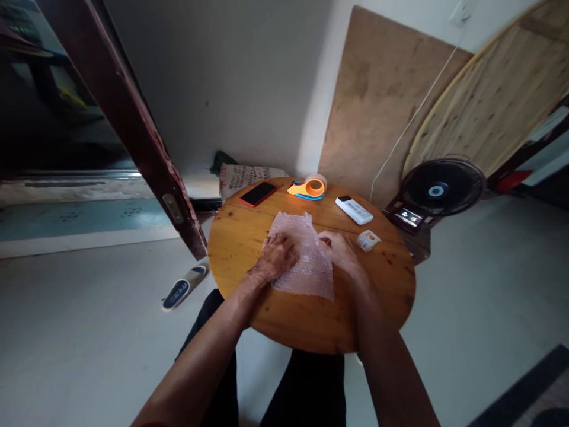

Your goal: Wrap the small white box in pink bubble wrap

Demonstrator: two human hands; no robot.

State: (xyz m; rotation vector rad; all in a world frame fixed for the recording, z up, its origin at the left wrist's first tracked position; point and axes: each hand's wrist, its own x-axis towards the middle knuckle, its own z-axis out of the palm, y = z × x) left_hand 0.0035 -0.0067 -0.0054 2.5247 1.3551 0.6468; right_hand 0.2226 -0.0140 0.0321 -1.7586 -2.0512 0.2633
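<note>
A sheet of pinkish bubble wrap (pixel 306 276) lies spread on the round wooden table (pixel 293 326). My left hand (pixel 276 258) rests flat on its left part, fingers stretched out. At the sheet's right edge, my right hand (pixel 338 249) has its thumb and fingers pinched together on the bubble wrap. Close to the right hand is a small clear packet with a red and white label (pixel 368 239). Beyond the sheet stands an orange and blue tape dispenser (pixel 309 187) with a roll of tape on it.
A red-edged phone (pixel 258 194) lies at the table's far left, and a white device with a label (pixel 354 210) at the far right. Right of the table stands a black fan (pixel 438 188). A slipper (pixel 184 288) is on the floor at left, near the door frame (pixel 128 112).
</note>
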